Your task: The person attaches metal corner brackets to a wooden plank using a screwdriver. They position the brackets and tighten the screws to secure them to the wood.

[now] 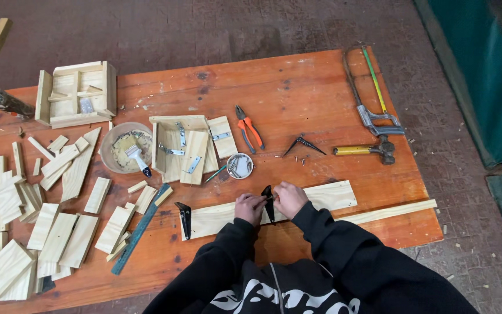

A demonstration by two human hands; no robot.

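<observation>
A worn reddish floor lies around an orange wooden desk (297, 87) crowded with offcuts and tools. At the near edge lies a long pale plank (321, 197), and both hands meet over its middle. The left hand (250, 207) pinches down beside a black bracket (268, 200) that stands on the plank, its grip narrow on something too small to make out (likely a screw, though I cannot tell). The right hand (290, 198) closes against the bracket's other side and steadies it. A second black bracket (185, 218) already sits at the plank's left end.

The step in hand looks like fixing this middle bracket to the plank. The next move calls for the bracket to be kept square and pressed flat while the fastener is started, and then for a tool to drive it in.

A little farther off, a round tin of screws (240, 166) sits within reach, orange-handled pliers (250, 131) beyond it. A loose bracket (303, 143) lies to their right, then a yellow-handled hammer (367, 150) and a hacksaw (370, 93) at the far right. On the left are a ruler (140, 228), a bowl with a brush (124, 148), a small wooden crate (78, 93) and many pale wood pieces (59, 232).
</observation>
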